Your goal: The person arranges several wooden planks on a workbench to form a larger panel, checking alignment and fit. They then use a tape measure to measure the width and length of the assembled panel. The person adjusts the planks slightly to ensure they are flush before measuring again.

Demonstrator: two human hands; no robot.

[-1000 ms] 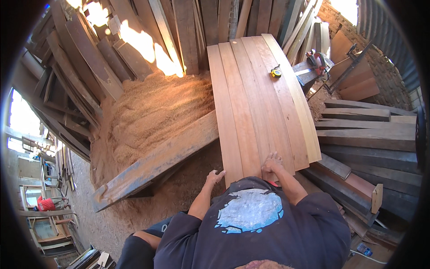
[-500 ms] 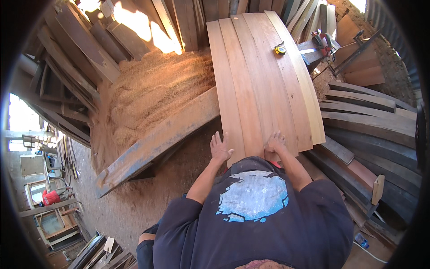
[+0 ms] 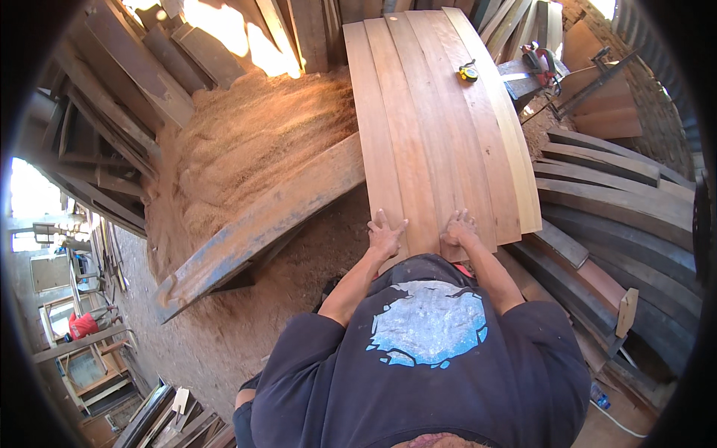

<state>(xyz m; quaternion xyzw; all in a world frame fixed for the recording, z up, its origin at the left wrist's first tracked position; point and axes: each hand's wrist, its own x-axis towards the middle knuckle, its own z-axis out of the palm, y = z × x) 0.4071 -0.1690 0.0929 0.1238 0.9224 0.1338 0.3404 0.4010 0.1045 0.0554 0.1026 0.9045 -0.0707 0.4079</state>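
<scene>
Several light wooden boards [image 3: 415,127] lie side by side in front of me, running away from my body. My left hand [image 3: 386,236] rests on the near end of the boards toward the left, its fingers spread. To the right of it, my right hand [image 3: 458,228] lies on the middle boards, with the fingers apart and nothing in them. A yellow and black tape measure [image 3: 468,72] sits on the boards at the far right, away from both hands.
A heavy beam [image 3: 261,224] slants from the boards toward the lower left. Behind it is a sawdust heap [image 3: 261,142]. Stacked timber [image 3: 612,198] fills the right side. A red power tool [image 3: 539,63] stands beyond the boards at the far right. Planks [image 3: 142,52] lean at the back left.
My left hand has moved right, from the boards' left edge onto their surface. My right hand stays on the middle boards, its fingers now more spread.
</scene>
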